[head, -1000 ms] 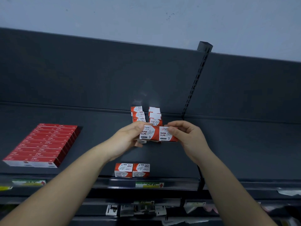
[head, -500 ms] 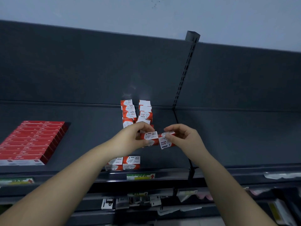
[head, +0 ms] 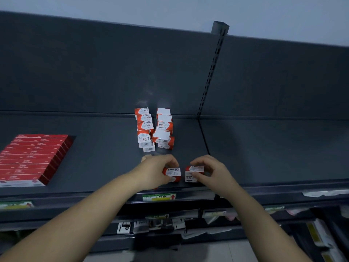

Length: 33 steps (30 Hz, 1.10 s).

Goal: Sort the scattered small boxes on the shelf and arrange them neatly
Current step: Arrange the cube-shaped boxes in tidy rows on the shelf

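On shelf [head: 98, 167], 2 boxes [head: 172, 172] (red-white)

Two bare arms show, the left forearm [head: 85, 218] and the right forearm [head: 260, 220] - each uncovered from the wrist to where the lower edge of the view cuts it off. The left hand [head: 154, 172] and right hand [head: 213, 173] are bare too - smooth, slim-fingered, the nails too blurred to tell.

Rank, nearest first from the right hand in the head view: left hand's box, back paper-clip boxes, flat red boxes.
1. Left hand's box, just left of the right hand.
2. Paper-clip boxes, farther back on the shelf.
3. Flat red boxes, far left.
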Each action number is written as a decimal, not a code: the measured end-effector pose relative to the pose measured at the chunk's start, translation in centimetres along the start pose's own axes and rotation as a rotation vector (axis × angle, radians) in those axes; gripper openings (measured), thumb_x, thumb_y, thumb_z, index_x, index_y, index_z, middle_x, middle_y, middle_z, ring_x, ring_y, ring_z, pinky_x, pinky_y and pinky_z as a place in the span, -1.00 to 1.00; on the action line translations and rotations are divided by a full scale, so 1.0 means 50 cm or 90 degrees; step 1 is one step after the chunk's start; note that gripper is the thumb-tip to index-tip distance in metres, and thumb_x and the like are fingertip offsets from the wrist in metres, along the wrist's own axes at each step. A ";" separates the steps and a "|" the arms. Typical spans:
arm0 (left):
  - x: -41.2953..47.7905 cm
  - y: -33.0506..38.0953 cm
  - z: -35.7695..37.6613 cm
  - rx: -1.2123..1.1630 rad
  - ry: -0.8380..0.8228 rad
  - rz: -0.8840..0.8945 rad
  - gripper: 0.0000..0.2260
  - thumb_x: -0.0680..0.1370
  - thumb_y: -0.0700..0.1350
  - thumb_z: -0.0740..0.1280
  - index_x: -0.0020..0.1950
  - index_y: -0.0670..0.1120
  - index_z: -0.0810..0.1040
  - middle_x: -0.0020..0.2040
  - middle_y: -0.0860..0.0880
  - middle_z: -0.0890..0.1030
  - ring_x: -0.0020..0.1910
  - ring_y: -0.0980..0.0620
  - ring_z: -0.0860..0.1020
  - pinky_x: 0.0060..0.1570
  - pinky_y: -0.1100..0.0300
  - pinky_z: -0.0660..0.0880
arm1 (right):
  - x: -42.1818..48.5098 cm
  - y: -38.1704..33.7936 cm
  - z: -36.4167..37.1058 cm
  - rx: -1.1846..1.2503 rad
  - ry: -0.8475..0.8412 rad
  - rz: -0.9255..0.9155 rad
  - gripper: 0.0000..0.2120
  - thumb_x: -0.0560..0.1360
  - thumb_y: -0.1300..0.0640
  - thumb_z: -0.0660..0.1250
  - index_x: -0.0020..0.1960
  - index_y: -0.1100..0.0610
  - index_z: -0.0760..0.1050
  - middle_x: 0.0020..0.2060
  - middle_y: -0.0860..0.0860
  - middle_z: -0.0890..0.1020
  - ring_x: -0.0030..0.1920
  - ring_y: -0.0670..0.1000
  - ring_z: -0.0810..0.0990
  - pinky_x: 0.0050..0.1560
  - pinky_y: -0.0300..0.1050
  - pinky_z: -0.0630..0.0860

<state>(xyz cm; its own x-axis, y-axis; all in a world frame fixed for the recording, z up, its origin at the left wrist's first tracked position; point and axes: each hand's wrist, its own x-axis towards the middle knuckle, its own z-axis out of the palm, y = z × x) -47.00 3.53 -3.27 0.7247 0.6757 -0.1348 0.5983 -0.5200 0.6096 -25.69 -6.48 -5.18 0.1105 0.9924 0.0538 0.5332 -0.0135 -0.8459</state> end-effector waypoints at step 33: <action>-0.061 -0.083 -0.024 0.032 0.024 0.050 -0.62 0.46 0.10 0.47 0.27 0.18 0.56 0.08 0.28 0.60 0.09 0.30 0.52 0.25 0.23 0.33 | 0.029 -0.060 0.067 -0.194 -0.191 -0.038 -0.69 0.53 0.08 0.42 0.26 -0.06 0.55 0.09 -0.20 0.56 0.08 -0.20 0.52 0.07 -0.34 0.47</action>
<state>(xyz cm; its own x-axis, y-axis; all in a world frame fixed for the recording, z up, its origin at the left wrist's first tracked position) -52.08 4.24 -4.45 0.7573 0.6505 -0.0588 0.5573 -0.5966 0.5775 -29.97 -4.57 -4.34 -0.1525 0.9836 -0.0965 0.7594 0.0541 -0.6484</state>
